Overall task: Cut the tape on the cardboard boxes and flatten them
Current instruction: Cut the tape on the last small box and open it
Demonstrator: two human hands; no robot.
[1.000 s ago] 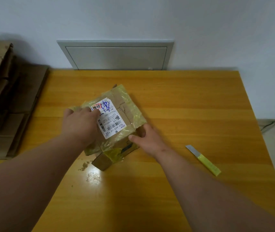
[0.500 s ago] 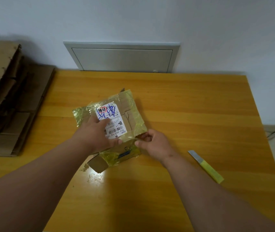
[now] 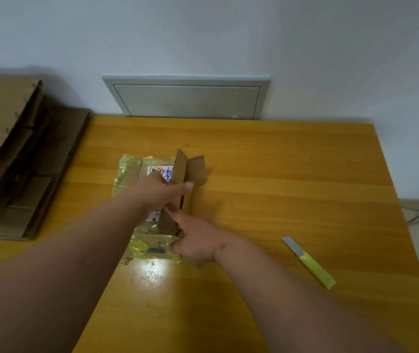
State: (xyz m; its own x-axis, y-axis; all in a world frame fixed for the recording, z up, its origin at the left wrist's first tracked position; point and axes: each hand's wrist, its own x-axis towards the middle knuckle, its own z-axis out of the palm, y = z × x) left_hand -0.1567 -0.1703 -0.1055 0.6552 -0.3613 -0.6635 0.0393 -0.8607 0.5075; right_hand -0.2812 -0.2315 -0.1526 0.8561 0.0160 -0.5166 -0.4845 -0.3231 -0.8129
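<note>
The box (image 3: 152, 200) lies mid-desk (image 3: 292, 174), wrapped in yellowish tape, its label facing up and its right-hand flaps standing open. The left hand (image 3: 162, 189) lies across the top with fingers stretched out flat towards the raised flap, probably to pin the box down while that side is worked loose. The right hand (image 3: 193, 240) sits at the near right corner, forefinger pointing up along the flap edge; motion blur hides whether the other fingers pinch cardboard, so its grasp cannot be told. The knife (image 3: 309, 262) rests well apart on the right, set aside since cutting seems done here. Flattened cardboard (image 3: 12, 161) is piled at the left edge, likely where this one will go.
</note>
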